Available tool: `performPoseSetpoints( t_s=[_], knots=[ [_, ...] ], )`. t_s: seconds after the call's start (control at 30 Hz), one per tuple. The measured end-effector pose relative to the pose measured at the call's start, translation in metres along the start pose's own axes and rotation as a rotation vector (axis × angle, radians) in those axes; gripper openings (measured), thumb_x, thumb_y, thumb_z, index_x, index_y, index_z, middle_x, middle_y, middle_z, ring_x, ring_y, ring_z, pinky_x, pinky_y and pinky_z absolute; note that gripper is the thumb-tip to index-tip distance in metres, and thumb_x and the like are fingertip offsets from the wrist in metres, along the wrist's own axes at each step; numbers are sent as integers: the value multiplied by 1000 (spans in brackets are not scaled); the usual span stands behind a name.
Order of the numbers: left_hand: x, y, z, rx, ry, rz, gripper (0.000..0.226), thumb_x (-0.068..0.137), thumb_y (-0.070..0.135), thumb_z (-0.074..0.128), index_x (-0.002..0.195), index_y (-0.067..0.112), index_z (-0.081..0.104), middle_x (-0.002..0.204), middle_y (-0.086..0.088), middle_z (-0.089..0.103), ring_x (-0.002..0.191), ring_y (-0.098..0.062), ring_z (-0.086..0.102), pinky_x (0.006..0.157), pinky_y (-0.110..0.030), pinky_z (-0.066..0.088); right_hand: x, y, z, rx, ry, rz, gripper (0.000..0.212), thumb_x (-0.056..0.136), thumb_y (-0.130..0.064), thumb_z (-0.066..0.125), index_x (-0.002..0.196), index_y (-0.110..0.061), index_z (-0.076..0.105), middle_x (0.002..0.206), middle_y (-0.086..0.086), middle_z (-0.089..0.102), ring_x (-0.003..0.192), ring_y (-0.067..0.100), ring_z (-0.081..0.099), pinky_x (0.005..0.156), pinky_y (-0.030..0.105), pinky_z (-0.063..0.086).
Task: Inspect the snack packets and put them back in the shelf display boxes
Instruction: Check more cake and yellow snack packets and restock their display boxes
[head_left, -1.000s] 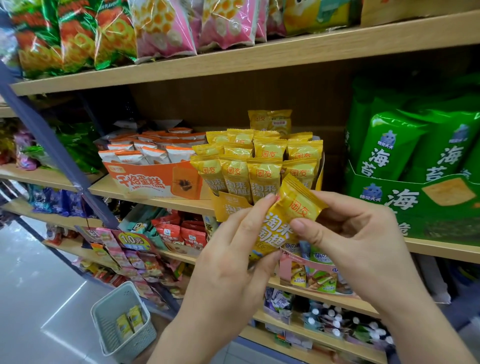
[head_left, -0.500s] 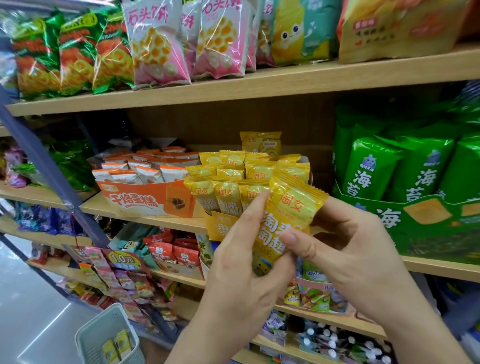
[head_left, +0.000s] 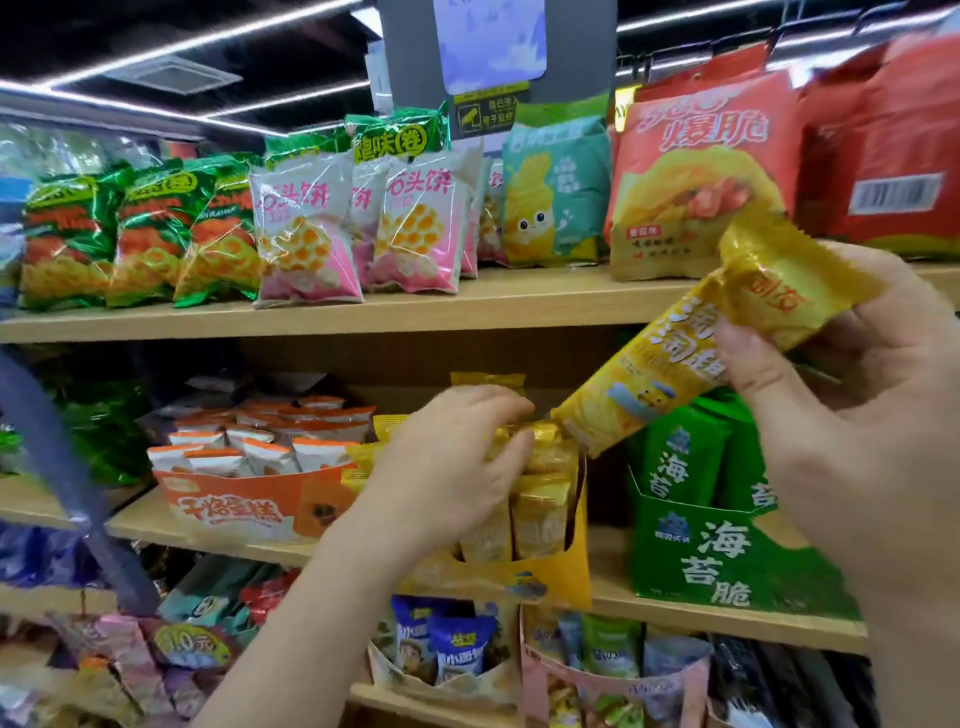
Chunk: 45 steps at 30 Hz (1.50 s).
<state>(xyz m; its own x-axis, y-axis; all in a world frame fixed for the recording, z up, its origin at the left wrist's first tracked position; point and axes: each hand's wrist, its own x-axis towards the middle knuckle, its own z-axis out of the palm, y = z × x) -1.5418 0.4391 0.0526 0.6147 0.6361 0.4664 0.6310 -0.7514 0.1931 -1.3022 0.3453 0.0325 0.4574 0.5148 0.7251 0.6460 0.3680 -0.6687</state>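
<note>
My right hand (head_left: 852, 395) holds a yellow snack packet (head_left: 670, 364) tilted at the right, above and to the right of the yellow display box (head_left: 566, 577) on the middle shelf. My left hand (head_left: 447, 467) reaches into that box, fingers curled over the tops of the yellow packets in the box (head_left: 540, 493). Whether those fingers grip one packet is unclear. The hand covers the left half of the box.
An orange display box (head_left: 244, 504) of white-orange packets stands left of the yellow box, a green seaweed box (head_left: 727, 561) to its right. Large snack bags (head_left: 306, 234) line the top shelf (head_left: 363, 312). More small packets fill the lower shelves.
My left hand let go of the held packet and moved down into the yellow box. My right hand lifted the packet up and right. The camera view tilted upward.
</note>
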Motion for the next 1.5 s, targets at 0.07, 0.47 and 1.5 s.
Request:
performPoseSetpoints(
  t_s=[0.07, 0.47, 1.5],
  knots=[
    [15, 1, 8, 86, -157, 1, 52, 101, 46, 41, 149, 26, 38, 154, 7, 38, 143, -9, 27, 118, -27, 23, -9, -56, 5, 2, 107, -188, 43, 84, -45, 69, 120, -29, 52, 106, -17, 60, 103, -1, 62, 84, 12, 46],
    [11, -12, 27, 209, -308, 83, 48, 101, 50, 26, 142, 33, 43, 154, 11, 37, 144, -9, 24, 122, -38, 12, -18, -22, 78, -156, -76, -270, 32, 91, -7, 63, 122, -15, 60, 112, -3, 61, 101, 7, 57, 83, 29, 54],
    [-1, -16, 22, 112, -326, 133, 49, 101, 32, 35, 149, 21, 36, 154, 11, 31, 141, -5, 16, 123, -38, 1, 3, -28, 118, -606, -277, 16, 20, 99, -20, 51, 109, -21, 67, 93, 4, 71, 86, 27, 65, 71, 33, 50]
  ],
)
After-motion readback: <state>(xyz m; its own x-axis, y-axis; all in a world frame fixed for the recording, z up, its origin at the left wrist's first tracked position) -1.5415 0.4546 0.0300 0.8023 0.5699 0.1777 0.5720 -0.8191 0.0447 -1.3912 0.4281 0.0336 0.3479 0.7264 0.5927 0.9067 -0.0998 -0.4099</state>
